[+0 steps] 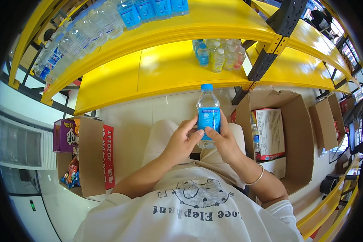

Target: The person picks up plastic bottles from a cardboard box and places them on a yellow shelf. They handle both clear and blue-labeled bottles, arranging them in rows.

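Observation:
A clear plastic bottle (208,118) with a blue cap and a blue label stands nearly upright between my two hands, above my lap. My left hand (183,137) grips its left side, thumb across the lower label. On the opposite side my right hand (225,139) holds it, its thumb also on the label. The fingers behind the bottle are hidden. Beyond it, the lower yellow shelf (166,68) carries a small group of bottles: a blue one (203,56), several with yellow labels (218,62) and a red-labelled one (239,57).
The upper yellow shelf (199,25) bears rows of clear bottles (87,33) and blue-labelled bottles (145,10). A dark shelf post (267,54) rises at right. Open cardboard boxes stand left (92,157) and right (299,142) of me. A person (320,19) is far back right.

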Motion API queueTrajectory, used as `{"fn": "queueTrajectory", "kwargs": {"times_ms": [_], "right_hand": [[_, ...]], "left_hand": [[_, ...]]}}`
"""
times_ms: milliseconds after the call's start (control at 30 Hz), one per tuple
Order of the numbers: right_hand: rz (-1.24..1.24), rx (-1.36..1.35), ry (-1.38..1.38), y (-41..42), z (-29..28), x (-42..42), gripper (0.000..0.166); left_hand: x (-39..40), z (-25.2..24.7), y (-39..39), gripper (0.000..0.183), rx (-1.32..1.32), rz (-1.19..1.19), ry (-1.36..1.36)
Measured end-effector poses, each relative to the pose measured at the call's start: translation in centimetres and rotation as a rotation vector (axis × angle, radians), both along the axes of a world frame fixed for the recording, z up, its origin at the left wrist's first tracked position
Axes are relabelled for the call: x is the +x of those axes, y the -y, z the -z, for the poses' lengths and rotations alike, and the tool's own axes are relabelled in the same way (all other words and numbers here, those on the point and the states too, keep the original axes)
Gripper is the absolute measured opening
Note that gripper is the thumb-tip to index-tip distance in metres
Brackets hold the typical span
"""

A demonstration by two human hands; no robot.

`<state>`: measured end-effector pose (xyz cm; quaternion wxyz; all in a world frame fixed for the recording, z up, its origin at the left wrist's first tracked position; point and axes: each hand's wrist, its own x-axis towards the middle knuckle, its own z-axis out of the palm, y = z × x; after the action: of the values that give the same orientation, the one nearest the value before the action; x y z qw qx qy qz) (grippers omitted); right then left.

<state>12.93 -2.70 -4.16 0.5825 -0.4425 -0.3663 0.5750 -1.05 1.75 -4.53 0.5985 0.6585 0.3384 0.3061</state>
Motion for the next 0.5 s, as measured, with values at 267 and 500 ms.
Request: {"fn": "queueTrajectory", "kwargs": {"times_ms": [267,500], "right_hand": [[0.069,-0.133,-0.161,-0.9,2.9,0.9,0.051],[0.109,-0.26,-0.037,-2.1,8.2,1.3,0.053]], "left_hand": [[0.9,2.3,-2.7,0.045,-0.564,-0.105,0.063],[1.9,8.1,-5.8,0.055,-0.862,0.118,-0.121]]}}
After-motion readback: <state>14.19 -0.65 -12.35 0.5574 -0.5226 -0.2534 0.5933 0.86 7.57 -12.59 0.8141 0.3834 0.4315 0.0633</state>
